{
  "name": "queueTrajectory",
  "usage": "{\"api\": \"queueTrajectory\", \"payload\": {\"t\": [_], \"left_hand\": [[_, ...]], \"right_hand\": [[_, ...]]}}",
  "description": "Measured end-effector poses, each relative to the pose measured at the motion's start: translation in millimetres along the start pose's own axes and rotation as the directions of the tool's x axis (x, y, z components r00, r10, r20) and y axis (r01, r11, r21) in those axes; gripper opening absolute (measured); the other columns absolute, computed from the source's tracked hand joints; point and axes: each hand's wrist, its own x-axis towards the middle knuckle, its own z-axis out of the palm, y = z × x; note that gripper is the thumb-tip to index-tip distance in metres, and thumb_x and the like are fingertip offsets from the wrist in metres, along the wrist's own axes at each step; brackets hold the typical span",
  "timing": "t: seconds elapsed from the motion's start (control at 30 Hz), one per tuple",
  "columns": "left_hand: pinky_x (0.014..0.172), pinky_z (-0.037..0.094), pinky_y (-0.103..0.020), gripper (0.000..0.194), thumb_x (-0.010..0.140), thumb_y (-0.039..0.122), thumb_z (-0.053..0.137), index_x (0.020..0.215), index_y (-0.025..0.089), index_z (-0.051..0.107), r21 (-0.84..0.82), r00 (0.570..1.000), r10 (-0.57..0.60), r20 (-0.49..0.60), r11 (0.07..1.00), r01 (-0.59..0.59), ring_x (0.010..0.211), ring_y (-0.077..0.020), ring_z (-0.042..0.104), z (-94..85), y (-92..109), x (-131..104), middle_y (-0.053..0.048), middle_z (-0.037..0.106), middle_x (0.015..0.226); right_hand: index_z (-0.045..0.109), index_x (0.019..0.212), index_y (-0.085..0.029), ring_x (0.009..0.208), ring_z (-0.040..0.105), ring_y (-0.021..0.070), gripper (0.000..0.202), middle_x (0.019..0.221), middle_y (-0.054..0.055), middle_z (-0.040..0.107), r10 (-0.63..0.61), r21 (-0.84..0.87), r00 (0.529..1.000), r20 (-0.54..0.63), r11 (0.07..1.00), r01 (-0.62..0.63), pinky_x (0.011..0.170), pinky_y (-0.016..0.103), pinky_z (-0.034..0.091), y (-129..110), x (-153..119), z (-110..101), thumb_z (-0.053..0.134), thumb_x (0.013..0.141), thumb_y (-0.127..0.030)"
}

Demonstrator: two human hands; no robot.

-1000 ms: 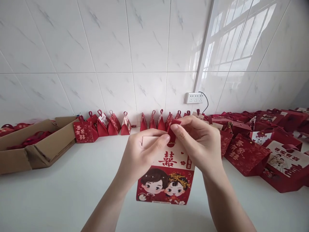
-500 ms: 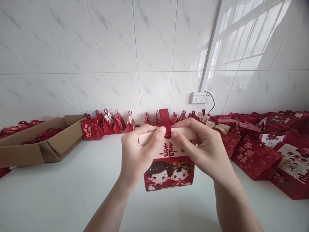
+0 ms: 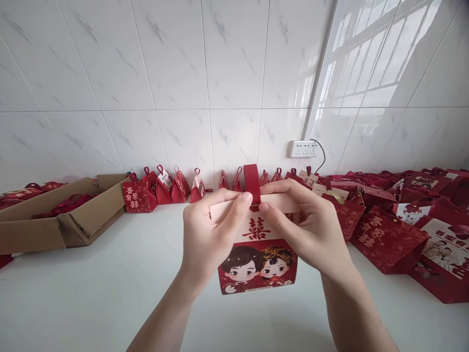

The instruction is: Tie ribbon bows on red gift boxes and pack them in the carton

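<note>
A red and cream gift box [image 3: 258, 264] with two cartoon figures and a red character hangs above the white table. My left hand [image 3: 214, 230] pinches the left part of its top edge between thumb and fingers. On the right part of that edge, my right hand [image 3: 306, 222] has a like pinch. Between the two thumbs a red ribbon loop [image 3: 251, 182] stands up from the top of the box. The fingers behind the box are partly hidden.
An open cardboard box [image 3: 32, 234] with red ribbons inside is at the left. Small red gift boxes [image 3: 139, 195] line the tiled wall, and larger red boxes [image 3: 388, 239] crowd the right of the white table [image 3: 110, 293]. A power strip [image 3: 303, 148] is on the wall.
The gift box has tilted slightly, so more of its printed front shows. The ribbon loop stands a little straighter and slightly farther right. Both hands keep nearly the same place.
</note>
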Motion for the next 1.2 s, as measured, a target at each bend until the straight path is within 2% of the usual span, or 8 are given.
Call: {"api": "queueTrajectory", "payload": {"t": [0.1,0.2,0.33,0.6,0.8,0.97,1.07,1.2], "left_hand": [[0.038,0.033,-0.015,0.018,0.081,0.029,0.061,0.065,0.022,0.066,-0.026,0.999,-0.021,0.044,0.999,0.022,0.041,-0.0052,0.042,-2.2,2.3,1.5,0.006,0.051,0.047],[0.037,0.034,-0.016,0.017,0.079,0.029,0.061,0.066,0.021,0.066,-0.067,0.992,-0.057,0.11,0.996,0.064,0.041,-0.0062,0.044,-4.4,5.7,3.1,0.005,0.052,0.047],[0.038,0.037,-0.017,0.01,0.072,0.026,0.066,0.065,0.02,0.063,-0.106,0.982,-0.087,0.167,0.989,0.106,0.045,-0.0083,0.048,-5.3,7.6,3.9,0.004,0.054,0.051],[0.037,0.035,-0.016,0.012,0.076,0.026,0.064,0.066,0.02,0.061,-0.155,0.96,-0.152,0.235,0.969,0.191,0.042,-0.007,0.043,-4.6,6.9,3.8,0.005,0.05,0.048],[0.041,0.039,-0.017,0.009,0.077,0.026,0.064,0.069,0.02,0.064,-0.186,0.959,-0.149,0.241,0.963,0.197,0.045,-0.0079,0.049,-4.2,4.3,4.5,0.004,0.056,0.052],[0.048,0.045,-0.023,0.016,0.076,0.035,0.064,0.079,0.02,0.068,-0.185,0.95,-0.19,0.246,0.953,0.238,0.054,-0.0128,0.055,-4.0,-4.4,6.6,-0.001,0.062,0.063],[0.042,0.037,-0.021,0.019,0.076,0.038,0.064,0.071,0.02,0.066,-0.165,0.953,-0.213,0.216,0.954,0.251,0.047,-0.0101,0.048,-2.5,-5.2,6.5,0.002,0.055,0.054],[0.036,0.025,-0.022,0.022,0.079,0.037,0.062,0.064,0.021,0.061,-0.108,0.976,-0.162,0.147,0.978,0.179,0.038,-0.0072,0.034,-1.3,-2.4,4.5,0.005,0.043,0.044]], "right_hand": [[0.06,0.085,-0.02,0.051,0.05,0.0083,0.005,0.068,-0.002,0.061,-0.024,-0.021,0.998,-0.056,1.0,0.023,0.042,0.017,0.041,0.0,-1.3,2.8,0.059,0.083,-0.025],[0.06,0.083,-0.021,0.045,0.046,0.0069,0.003,0.06,-0.003,0.057,-0.02,-0.014,0.996,-0.087,1.0,0.019,0.037,0.016,0.037,-0.9,-2.9,4.0,0.06,0.082,-0.024],[0.06,0.084,-0.022,0.04,0.041,0.0059,0.003,0.053,-0.006,0.053,0.015,0.026,0.997,-0.074,1.0,-0.013,0.032,0.014,0.032,-1.9,-4.0,2.7,0.059,0.083,-0.025],[0.06,0.085,-0.022,0.042,0.039,0.0062,0.005,0.053,-0.006,0.049,0.036,0.02,0.999,-0.039,0.999,-0.035,0.035,0.015,0.032,-0.2,-3.2,-0.6,0.056,0.085,-0.025],[0.055,0.084,-0.021,0.043,0.04,0.0066,0.001,0.051,-0.006,0.048,0.031,0.057,0.999,0.016,0.998,-0.032,0.036,0.015,0.032,-1.9,0.3,-1.9,0.055,0.083,-0.02],[0.052,0.085,-0.021,0.042,0.038,0.0064,0.005,0.052,-0.007,0.045,0.082,0.102,0.99,0.116,0.99,-0.094,0.037,0.017,0.03,-2.7,-0.2,-2.8,0.053,0.083,-0.017],[0.052,0.093,-0.022,0.043,0.039,0.0071,0.011,0.053,-0.008,0.047,0.068,0.106,0.987,0.148,0.991,-0.084,0.04,0.018,0.034,0.6,-1.5,-0.1,0.051,0.084,-0.016],[0.047,0.109,-0.022,0.055,0.051,0.0114,0.027,0.057,-0.006,0.054,0.018,0.134,0.997,0.079,0.991,-0.028,0.051,0.022,0.044,5.2,-1.5,3.3,0.053,0.083,-0.018]]}}
